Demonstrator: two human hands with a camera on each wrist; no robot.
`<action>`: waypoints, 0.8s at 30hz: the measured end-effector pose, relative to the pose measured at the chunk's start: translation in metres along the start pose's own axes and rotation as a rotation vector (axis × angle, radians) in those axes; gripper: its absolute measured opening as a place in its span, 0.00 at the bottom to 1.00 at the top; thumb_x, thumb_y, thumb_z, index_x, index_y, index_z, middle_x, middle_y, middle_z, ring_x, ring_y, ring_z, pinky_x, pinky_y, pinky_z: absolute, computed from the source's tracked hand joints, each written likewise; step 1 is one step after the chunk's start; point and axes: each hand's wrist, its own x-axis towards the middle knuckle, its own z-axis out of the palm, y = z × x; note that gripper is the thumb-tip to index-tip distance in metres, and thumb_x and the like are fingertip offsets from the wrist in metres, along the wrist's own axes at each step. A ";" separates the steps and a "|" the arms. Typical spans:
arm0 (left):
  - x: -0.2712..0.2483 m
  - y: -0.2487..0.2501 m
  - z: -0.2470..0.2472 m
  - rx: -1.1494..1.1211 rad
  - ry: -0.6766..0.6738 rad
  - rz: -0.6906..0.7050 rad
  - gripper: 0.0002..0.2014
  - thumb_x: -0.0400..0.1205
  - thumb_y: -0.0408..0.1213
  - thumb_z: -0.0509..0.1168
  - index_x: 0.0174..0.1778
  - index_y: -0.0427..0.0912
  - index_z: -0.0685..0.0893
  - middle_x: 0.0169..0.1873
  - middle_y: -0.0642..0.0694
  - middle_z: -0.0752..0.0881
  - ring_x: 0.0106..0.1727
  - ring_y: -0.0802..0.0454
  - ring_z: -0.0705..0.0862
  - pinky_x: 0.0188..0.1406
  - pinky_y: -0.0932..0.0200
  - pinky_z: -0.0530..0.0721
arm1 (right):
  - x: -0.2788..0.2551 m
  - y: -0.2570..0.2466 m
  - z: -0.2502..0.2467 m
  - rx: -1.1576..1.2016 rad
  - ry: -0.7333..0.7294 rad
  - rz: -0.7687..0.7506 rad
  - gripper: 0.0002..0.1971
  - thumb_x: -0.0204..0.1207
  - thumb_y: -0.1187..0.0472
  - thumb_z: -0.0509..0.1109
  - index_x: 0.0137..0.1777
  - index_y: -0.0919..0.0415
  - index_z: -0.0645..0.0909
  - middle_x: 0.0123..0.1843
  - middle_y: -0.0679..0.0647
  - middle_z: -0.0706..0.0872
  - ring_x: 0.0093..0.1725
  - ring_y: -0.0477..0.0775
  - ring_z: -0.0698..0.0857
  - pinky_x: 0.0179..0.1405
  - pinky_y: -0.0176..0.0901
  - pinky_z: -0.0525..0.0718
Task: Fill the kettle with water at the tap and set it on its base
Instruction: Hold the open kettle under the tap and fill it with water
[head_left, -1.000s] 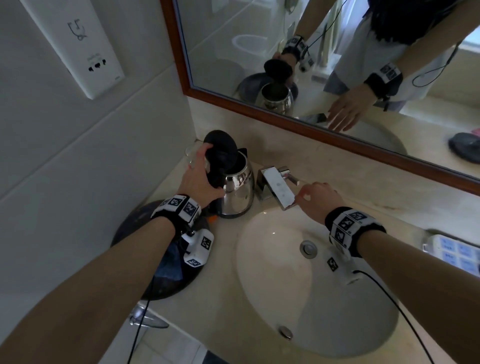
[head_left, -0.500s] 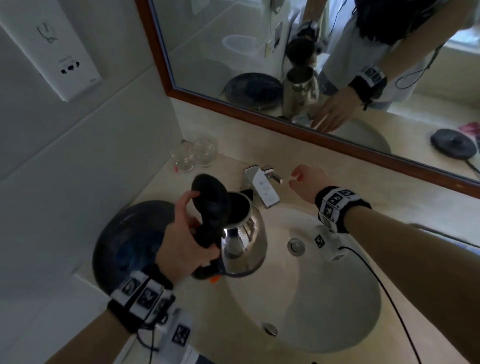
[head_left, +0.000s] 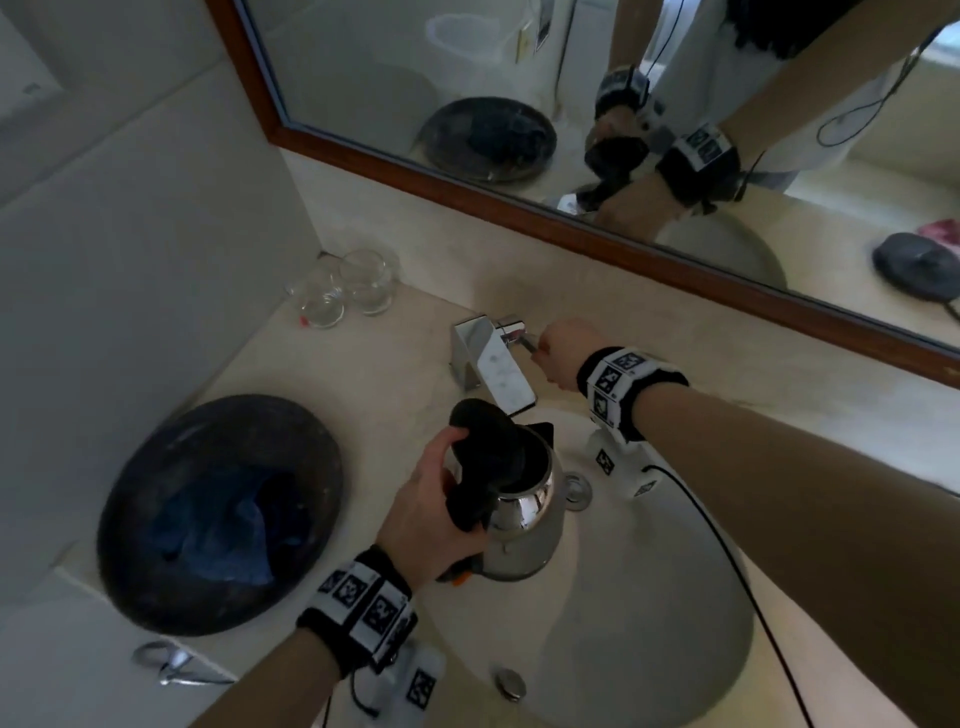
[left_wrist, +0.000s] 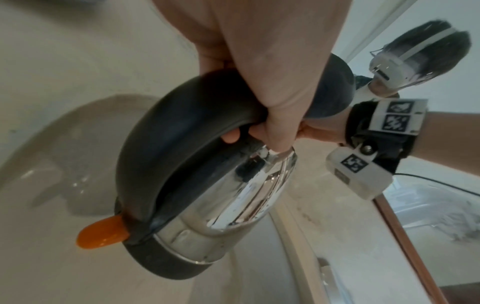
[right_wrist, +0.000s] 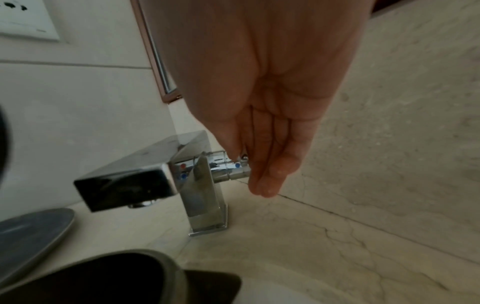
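My left hand (head_left: 431, 514) grips the black handle of the steel kettle (head_left: 524, 525) and holds it upright over the sink basin (head_left: 649, 597). Its lid stands open just below the spout of the chrome tap (head_left: 488, 358). In the left wrist view my fingers (left_wrist: 272, 61) wrap the handle of the kettle (left_wrist: 233, 195), which has an orange switch at its foot. My right hand (head_left: 563, 353) is at the tap's right side. There its thumb and fingers (right_wrist: 259, 168) pinch the small tap handle (right_wrist: 228, 168). No water shows at the spout (right_wrist: 130, 181).
Two glasses (head_left: 348, 286) stand in the counter's back left corner. A dark round tray (head_left: 218, 514) with a blue cloth lies left of the basin. The mirror (head_left: 571, 78) reflects a black round base (head_left: 914, 265) with a cord. The left wall is close.
My left hand lifted the kettle from the counter beside the tap and carried it over the basin under the spout. My right hand moved from the spout's front to the tap handle.
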 end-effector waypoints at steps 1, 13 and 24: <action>0.006 -0.002 0.003 0.009 0.004 -0.013 0.53 0.62 0.34 0.79 0.60 0.87 0.51 0.32 0.47 0.85 0.32 0.54 0.86 0.33 0.55 0.87 | 0.001 0.000 0.000 -0.014 0.010 -0.003 0.16 0.85 0.56 0.61 0.57 0.69 0.84 0.45 0.62 0.87 0.43 0.61 0.82 0.43 0.47 0.78; 0.038 -0.003 0.000 -0.054 0.064 -0.031 0.50 0.63 0.32 0.80 0.72 0.65 0.58 0.30 0.45 0.87 0.32 0.51 0.86 0.37 0.50 0.89 | 0.022 0.012 0.000 -0.083 -0.001 0.000 0.12 0.84 0.61 0.63 0.58 0.68 0.84 0.42 0.58 0.80 0.43 0.58 0.79 0.42 0.43 0.75; 0.041 0.000 0.003 -0.114 0.094 -0.002 0.51 0.62 0.33 0.80 0.65 0.81 0.56 0.33 0.42 0.88 0.34 0.46 0.88 0.38 0.40 0.89 | 0.029 0.016 0.004 0.001 0.022 0.025 0.14 0.84 0.60 0.62 0.57 0.68 0.85 0.41 0.59 0.80 0.41 0.58 0.79 0.41 0.43 0.74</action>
